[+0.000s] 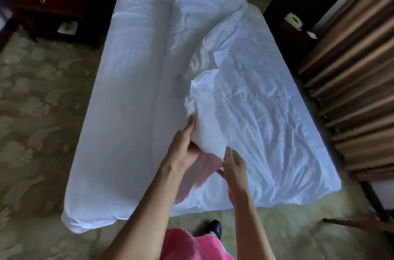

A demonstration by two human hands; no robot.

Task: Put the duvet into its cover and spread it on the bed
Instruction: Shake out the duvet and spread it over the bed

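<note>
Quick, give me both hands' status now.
Left hand: grips a bunched fold of the white bedding.
Right hand: fingers pinch the same fold's lower edge.

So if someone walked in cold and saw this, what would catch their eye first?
Probably the two hands, left and right, gripping a bunched white fold of the cover at the foot of the bed. Next, the plump duvet lying lengthwise along the bed's left side.

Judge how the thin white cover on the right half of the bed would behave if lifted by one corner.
The cover would probably drape limply: it lies creased and bunches where the left hand grips it. It looks light, lying flat and thin. Likely to slide easily over the bed.
</note>
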